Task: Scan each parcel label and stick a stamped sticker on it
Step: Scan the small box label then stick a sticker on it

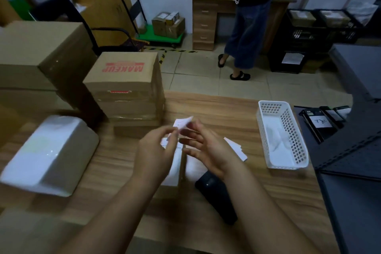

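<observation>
My left hand (156, 150) and my right hand (208, 148) meet over the wooden table (237, 113). Between their fingertips is a small white sticker (182, 122), pinched from both sides. Under the hands lies a small parcel with a white label (175, 169), mostly hidden. A black handheld scanner (218, 198) rests on the table just right of the parcel, below my right wrist. More white sticker sheets (237, 149) lie to the right of my right hand.
A stack of "MAKEUP" cartons (125, 86) stands behind the hands, with larger cartons (39, 51) at left. A white tub (51, 154) sits at near left, a white perforated basket (282, 134) at right. A person (249, 16) stands by a desk beyond.
</observation>
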The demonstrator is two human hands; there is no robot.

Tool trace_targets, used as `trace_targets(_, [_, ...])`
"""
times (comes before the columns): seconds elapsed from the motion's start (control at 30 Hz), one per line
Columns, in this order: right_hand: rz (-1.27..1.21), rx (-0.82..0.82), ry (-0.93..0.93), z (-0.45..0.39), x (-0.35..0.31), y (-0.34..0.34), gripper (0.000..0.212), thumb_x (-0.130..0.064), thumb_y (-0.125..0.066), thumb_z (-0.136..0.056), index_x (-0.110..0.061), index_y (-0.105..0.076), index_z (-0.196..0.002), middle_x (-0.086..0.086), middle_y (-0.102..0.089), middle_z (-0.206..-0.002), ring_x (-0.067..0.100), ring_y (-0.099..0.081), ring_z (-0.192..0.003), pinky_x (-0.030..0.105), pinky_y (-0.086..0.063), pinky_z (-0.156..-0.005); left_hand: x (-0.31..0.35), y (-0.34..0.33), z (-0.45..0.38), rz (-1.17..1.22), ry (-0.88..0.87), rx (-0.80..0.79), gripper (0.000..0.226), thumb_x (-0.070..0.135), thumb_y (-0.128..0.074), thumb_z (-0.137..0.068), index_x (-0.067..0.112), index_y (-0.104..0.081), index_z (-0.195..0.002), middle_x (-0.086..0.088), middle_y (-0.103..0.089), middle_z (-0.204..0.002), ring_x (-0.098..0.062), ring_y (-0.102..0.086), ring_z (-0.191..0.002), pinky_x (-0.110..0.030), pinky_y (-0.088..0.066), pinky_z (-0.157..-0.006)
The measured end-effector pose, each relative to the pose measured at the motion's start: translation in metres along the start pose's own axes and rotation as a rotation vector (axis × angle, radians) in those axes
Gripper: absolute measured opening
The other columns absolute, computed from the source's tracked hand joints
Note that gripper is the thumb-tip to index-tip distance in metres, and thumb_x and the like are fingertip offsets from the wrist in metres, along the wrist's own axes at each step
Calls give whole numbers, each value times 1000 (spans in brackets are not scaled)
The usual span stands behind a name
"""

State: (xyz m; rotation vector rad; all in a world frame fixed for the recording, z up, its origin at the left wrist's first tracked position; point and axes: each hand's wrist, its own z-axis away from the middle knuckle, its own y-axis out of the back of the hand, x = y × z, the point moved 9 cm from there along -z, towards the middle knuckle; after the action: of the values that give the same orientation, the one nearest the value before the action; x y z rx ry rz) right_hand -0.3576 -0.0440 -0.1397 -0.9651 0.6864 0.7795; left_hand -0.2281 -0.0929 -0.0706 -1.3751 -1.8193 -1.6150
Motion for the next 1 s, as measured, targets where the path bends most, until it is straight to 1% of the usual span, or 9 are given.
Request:
trace_targets(0.1, [37,59,21,-1,15,-29,17,-26,-57,-98,-12,-64,-106,5,-69,-96,14,-65,-82,30,-55,-78,-9,-7,18,-275,-271,-182,33,43,-54,-87,19,-72,-101,3,-70,-111,-19,-64,-104,-41,-54,-85])
trace_targets(0.17, [78,166,30,1,27,-31,10,-16,-55,-99,-16,-64,-101,2,-71,-91,11,-65,-74,24,-52,-67,-26,2,26,-331,-294,-227,46,56,-55,-82,22,-70,-108,3,-64,-122,-18,-57,-114,-38,-49,-89])
trace_targets(0.23, [51,224,11,6,38,-31,13,-14,-52,-100,-18,-64,-101,2,-72,-89,10,-66,-72,24,-49,-64,-49,22,28,-237,-160,-206,54,61,-60,-79,22,-67,-116,6,-60,-124,-12,-52,-116,-33,-43,-93])
trace_targets(0.3, [35,234,-21,13,49,-33,12,-15,-52,-100,-18,-63,-103,1,-73,-88,10,-65,-72,24,-46,-63,-80,39,26,0,140,-190,45,51,-69,-84,21,-65,-117,8,-59,-118,-9,-53,-111,-28,-43,-92])
trace_targets(0.4, [27,184,-74,22,72,-43,12,-18,-54,-99,-18,-63,-106,2,-73,-90,10,-65,-74,24,-44,-62,-113,32,38,422,571,-343,23,34,-69,-89,18,-67,-106,4,-68,-106,-12,-61,-97,-26,-46,-76])
trace_targets(0.57, [298,366,-81,36,100,-38,22,-23,-60,-98,-17,-66,-118,0,-74,-104,15,-70,-91,26,-55,-67,-136,26,61,397,659,-426,18,17,-71,-88,0,-68,-89,-3,-72,-88,-13,-62,-73,-21,-44,-57])
trace_targets(0.73, [561,584,-25,43,113,-28,30,-21,-71,-90,-11,-70,-119,2,-74,-105,18,-70,-93,42,-58,-88,-152,19,85,399,739,-467,10,15,-68,-90,5,-68,-89,-1,-67,-78,-11,-59,-63,-15,-42,-45])
trace_targets(0.87, [461,741,30,52,109,3,29,-13,-74,-86,-10,-68,-115,5,-74,-101,19,-71,-91,37,-58,-88,-172,27,85,368,709,-385,37,24,-69,-89,29,-52,-122,0,-63,-94,-16,-61,-83,-26,-45,-64])
trace_targets(1.0, [475,656,-44,50,118,8,24,-11,-71,-89,-8,-65,-112,5,-73,-99,9,-64,-72,12,-45,-51,-181,31,78,-140,323,-435,46,33,-61,-93,34,-50,-138,3,-53,-122,-23,-45,-118,-33,-39,-96])
